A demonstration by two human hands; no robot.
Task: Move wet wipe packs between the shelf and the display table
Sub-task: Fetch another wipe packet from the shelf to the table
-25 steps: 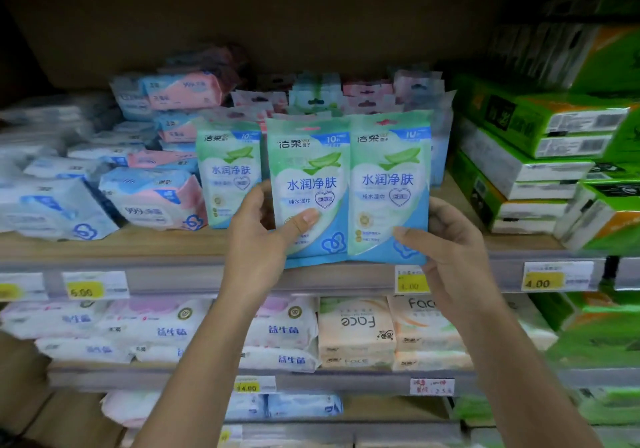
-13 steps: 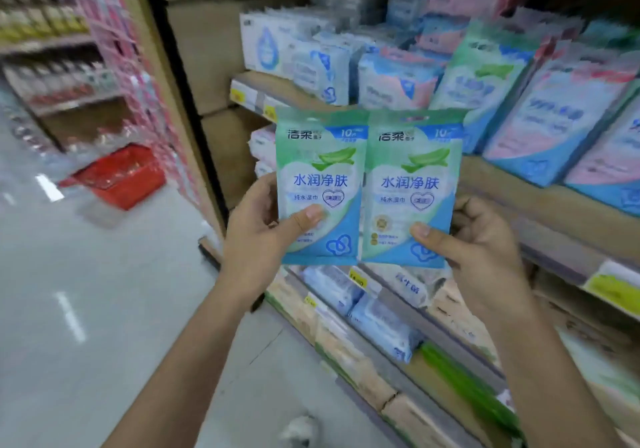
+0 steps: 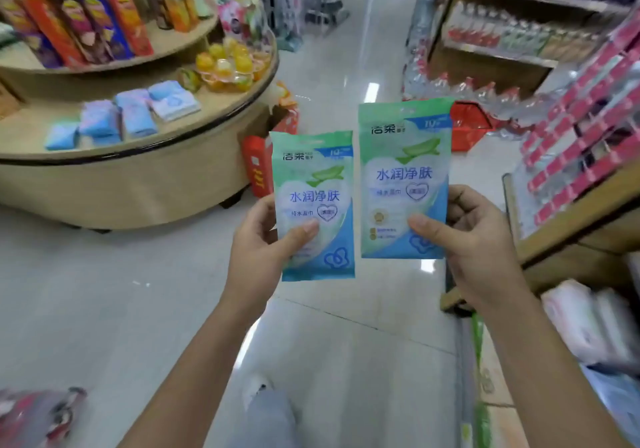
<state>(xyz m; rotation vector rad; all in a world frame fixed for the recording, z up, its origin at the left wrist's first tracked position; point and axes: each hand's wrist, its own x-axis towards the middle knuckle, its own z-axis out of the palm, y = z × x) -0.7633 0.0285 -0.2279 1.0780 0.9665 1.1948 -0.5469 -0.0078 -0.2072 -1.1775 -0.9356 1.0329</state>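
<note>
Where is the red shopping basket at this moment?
In the head view, the red shopping basket stands on the floor right of centre, behind the wipe pack in the right hand, beside bottled water.

A shop is shown: shelves (image 3: 502,57) are filled with bottles (image 3: 485,32), snack tubes (image 3: 86,22) are stacked on a round tabletop (image 3: 138,184), and a red basket (image 3: 471,125) is seen.

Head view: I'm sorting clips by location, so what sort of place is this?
Most likely a supermarket aisle: stocked shelves on the right, a round display table with snack tubes, a red shopping basket on the floor.
</note>
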